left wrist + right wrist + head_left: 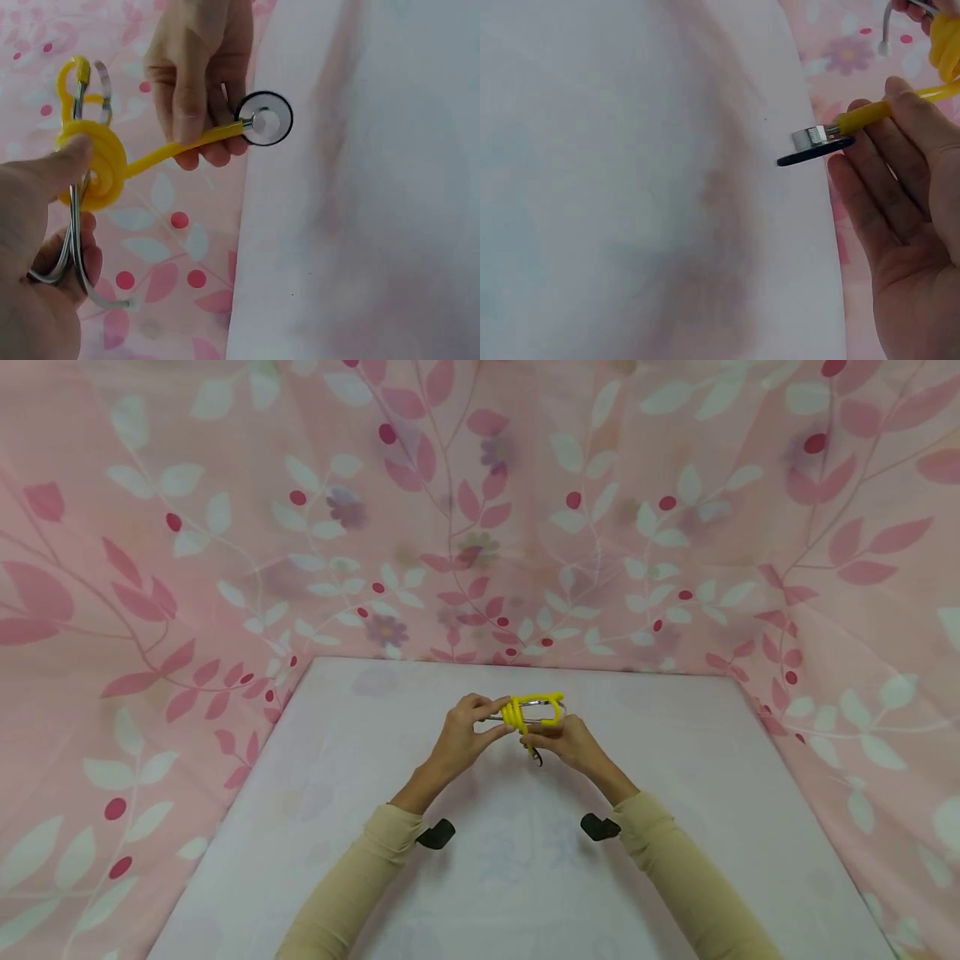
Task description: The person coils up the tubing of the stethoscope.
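Note:
A stethoscope (514, 713) with yellow tubing and metal ear tubes is held up between both hands. Its tubing is wound in several turns around the ear tubes. My left hand (463, 734) grips the wound bundle, thumb (75, 154) pressed on the yellow coil (107, 166) and fingers behind the metal tubes. With thumb and fingers my right hand (570, 743) pinches the straight tail of tubing (202, 140) close to the chest piece (265, 118). That round, black-rimmed chest piece sticks out past the right fingertips (840, 169). A pale ear tip (132, 304) shows below the left hand.
Beneath the hands lies a table with a white cover (510, 877). Pink leaf-patterned cloth (465, 510) hangs behind it and on both sides. A dark wrist-camera mount (437, 834) juts from the left sleeve, and another mount (600, 827) from the right.

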